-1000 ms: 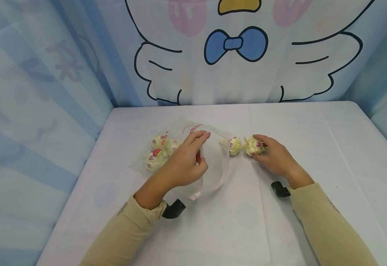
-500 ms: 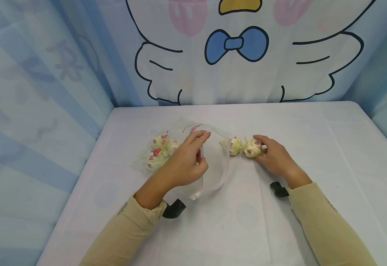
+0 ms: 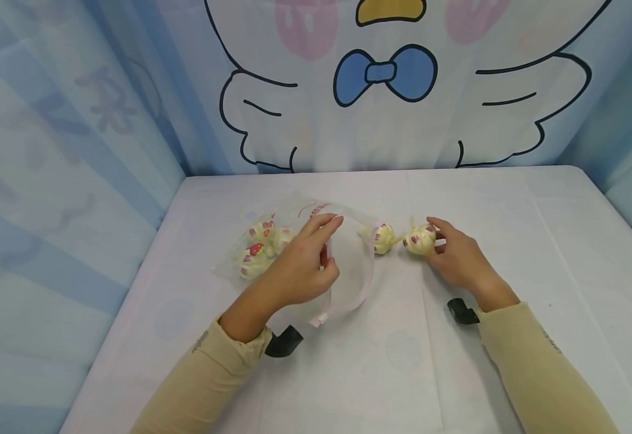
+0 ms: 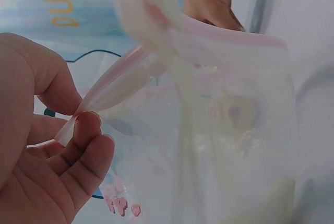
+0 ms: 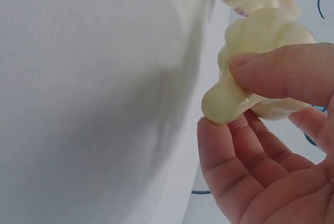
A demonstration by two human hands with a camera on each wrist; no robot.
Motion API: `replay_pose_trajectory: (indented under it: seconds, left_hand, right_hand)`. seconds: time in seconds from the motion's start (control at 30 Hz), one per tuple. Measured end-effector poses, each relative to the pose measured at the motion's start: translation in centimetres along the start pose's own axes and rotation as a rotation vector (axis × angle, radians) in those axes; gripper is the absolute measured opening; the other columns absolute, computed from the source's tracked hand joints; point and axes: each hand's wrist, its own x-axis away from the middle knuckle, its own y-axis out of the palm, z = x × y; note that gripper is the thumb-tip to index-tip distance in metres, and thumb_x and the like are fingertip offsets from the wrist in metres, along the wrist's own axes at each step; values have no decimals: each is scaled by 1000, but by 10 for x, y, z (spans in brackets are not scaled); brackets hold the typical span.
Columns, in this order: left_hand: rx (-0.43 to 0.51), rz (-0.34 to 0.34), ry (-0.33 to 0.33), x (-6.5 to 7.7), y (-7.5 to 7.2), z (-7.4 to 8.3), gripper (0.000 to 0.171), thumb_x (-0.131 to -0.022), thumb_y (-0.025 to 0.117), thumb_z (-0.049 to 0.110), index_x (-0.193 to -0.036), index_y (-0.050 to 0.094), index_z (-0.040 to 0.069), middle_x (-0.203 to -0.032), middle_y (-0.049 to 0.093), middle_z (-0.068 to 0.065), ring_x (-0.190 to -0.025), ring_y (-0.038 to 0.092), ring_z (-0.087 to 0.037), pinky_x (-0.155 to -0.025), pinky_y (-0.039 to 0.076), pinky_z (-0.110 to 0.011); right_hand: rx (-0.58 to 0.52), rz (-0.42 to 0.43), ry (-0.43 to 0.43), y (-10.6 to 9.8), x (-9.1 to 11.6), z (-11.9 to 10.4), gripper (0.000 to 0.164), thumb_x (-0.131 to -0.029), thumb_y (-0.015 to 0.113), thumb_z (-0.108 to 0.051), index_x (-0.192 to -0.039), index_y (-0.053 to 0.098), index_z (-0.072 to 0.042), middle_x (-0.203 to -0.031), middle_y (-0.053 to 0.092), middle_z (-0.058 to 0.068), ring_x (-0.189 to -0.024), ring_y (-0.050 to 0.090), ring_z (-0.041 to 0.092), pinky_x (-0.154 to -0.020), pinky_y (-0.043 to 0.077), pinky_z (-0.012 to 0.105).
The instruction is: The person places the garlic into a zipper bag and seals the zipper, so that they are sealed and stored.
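Note:
My left hand pinches the pink-edged rim of a clear plastic zip bag, holding its mouth apart. Inside lie several pale yellow, lobed toys with purple markings, one with a red patch; they show faintly through the plastic in the left wrist view. With thumb and fingertips my right hand holds a similar yellow toy, a little right of the bag's mouth. The right wrist view shows its rounded, bulbous lobes up close. Just left of it, another yellow toy sits at the bag's pink rim.
A white cloth covers the table. Behind it hangs a curtain printed with a cartoon bird and blue bow; a blue curtain stands at the left. Black camera mounts stick out below both wrists.
My right hand shifted slightly left, then back to the right with the yellow toy, which has turned a little in the fingers. The left hand and bag stay where they were.

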Motion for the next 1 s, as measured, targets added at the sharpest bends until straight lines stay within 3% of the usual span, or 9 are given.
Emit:
replay_pose_trajectory:
  seconds: [0.23, 0.53, 0.77, 1.0]
  left_hand:
    - [-5, -1, 7, 0, 0, 0, 64, -86, 57, 2, -149, 42, -3, -151, 41, -15, -79, 51, -13, -72, 48, -25]
    - [-4, -10, -9, 0, 0, 1, 66, -86, 56, 2, -150, 41, -1, -151, 41, -13, -79, 51, -13, -73, 48, -25]
    - [4, -17, -15, -1, -1, 2, 66, -87, 56, 2, -151, 41, 0, -151, 41, -13, -80, 51, -13, -73, 49, -25]
    - [1, -24, -22, -1, -1, 3, 66, -87, 57, 3, -151, 40, 0, -151, 40, -13, -81, 52, -13, -75, 50, -25]
  right_hand:
    - [3, 62, 17, -10, 9, 1, 82, -93, 65, -14, -157, 16, 1, -132, 54, 31, -114, 58, 42, -92, 47, 57]
    - [-32, 175, -15, -16, 18, -2, 64, -93, 67, -13, -146, 36, 5, -120, 61, 28, -107, 63, 39, -86, 52, 53]
    - [-46, 197, 8, -18, 22, -7, 47, -96, 66, -14, -133, 47, 8, -121, 60, 27, -109, 62, 40, -88, 52, 52]
    - [-48, 214, -32, -21, 27, -10, 41, -98, 64, -17, -129, 55, 8, -120, 63, 26, -108, 63, 40, -87, 52, 53]
